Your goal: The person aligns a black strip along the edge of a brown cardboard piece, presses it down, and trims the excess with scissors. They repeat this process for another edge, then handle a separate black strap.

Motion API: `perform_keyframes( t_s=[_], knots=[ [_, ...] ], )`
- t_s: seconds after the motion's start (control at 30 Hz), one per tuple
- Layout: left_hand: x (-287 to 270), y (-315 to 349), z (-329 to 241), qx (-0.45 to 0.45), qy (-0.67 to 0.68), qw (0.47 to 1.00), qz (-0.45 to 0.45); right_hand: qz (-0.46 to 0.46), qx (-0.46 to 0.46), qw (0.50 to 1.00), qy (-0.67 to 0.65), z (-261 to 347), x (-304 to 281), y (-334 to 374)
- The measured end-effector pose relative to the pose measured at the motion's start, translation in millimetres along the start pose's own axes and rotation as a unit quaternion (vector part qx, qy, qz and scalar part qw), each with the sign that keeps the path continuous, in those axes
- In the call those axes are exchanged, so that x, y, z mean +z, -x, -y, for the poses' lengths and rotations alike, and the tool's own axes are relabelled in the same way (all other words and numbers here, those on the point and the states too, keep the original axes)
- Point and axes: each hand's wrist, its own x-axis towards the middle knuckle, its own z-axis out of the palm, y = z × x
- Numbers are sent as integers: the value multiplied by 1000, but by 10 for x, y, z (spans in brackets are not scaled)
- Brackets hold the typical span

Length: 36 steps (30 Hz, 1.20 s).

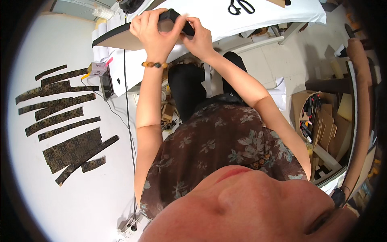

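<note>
Both my left hand (pixel 152 29) and right hand (pixel 198 39) have their fingers closed around a small black object (pixel 174 18) above the white desk (pixel 209 16), scissors (pixel 241 6) lying nearby.

Bright, even light; heavy fisheye bending, dark rim, perhaps slightly soft.

A small black object (pixel 174 19) (possibly a fabric piece), held above the white table edge.
</note>
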Motion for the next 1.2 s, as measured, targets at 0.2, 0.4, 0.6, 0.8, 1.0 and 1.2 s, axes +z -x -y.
perform_keyframes(
  t_s=[0.2,0.4,0.6,0.8,1.0,1.2],
  knots=[
    [-815,-582,388,-27,179,956,233,61,-87,994,22,465,-117,-470],
    [-1191,-858,706,-143,287,946,47,235,-87,962,108,1449,-222,-1456],
    [-1294,-914,784,-159,459,869,-98,449,-14,893,20,2290,-310,-2250],
    [-1093,-530,1090,-196,524,818,-137,551,68,830,-48,2292,45,-2388],
    [-997,-251,1293,-225,553,791,-133,587,199,784,-39,2244,70,-2600],
    [-944,-161,1438,-210,536,803,-154,562,218,798,7,2234,-178,-2618]
  ],
)
